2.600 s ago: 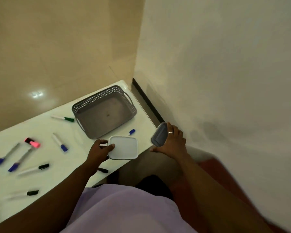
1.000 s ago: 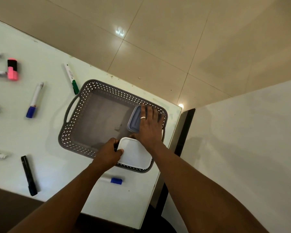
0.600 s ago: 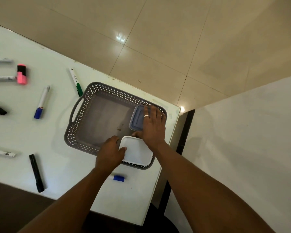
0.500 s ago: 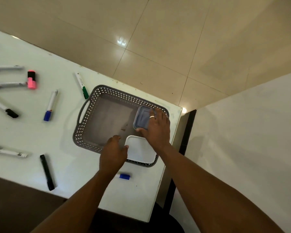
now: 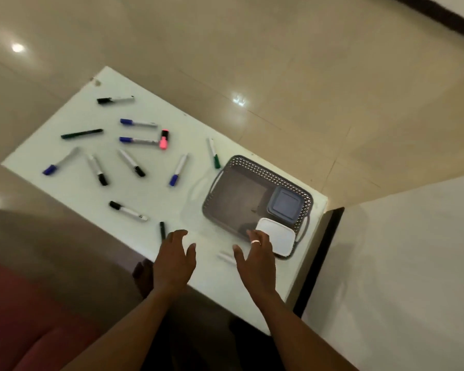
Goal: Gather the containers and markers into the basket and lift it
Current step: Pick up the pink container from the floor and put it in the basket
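A grey perforated basket (image 5: 241,164) stands at the right end of the white table (image 5: 91,108). Inside it lie a blue-grey lidded container (image 5: 285,205) at the far right and a white lidded container (image 5: 279,238) at the near right. My left hand (image 5: 173,259) hovers open over the table's near edge, beside a black marker (image 5: 162,229). My right hand (image 5: 256,257) is open too, fingertips at the basket's near rim, partly covering a white marker (image 5: 225,257). Several markers lie scattered left of the basket, including a green-capped marker (image 5: 213,156) and a pink highlighter (image 5: 164,139).
A white wall (image 5: 399,263) rises close to the table's right end, with a dark gap (image 5: 319,258) between them. A reddish seat (image 5: 24,317) lies at the lower left. Glossy tiled floor (image 5: 279,62) surrounds the far side of the table.
Both hands have let go of the two containers, which now rest in the basket, and have drawn back to the table's near edge. The view has swung to show the whole table.
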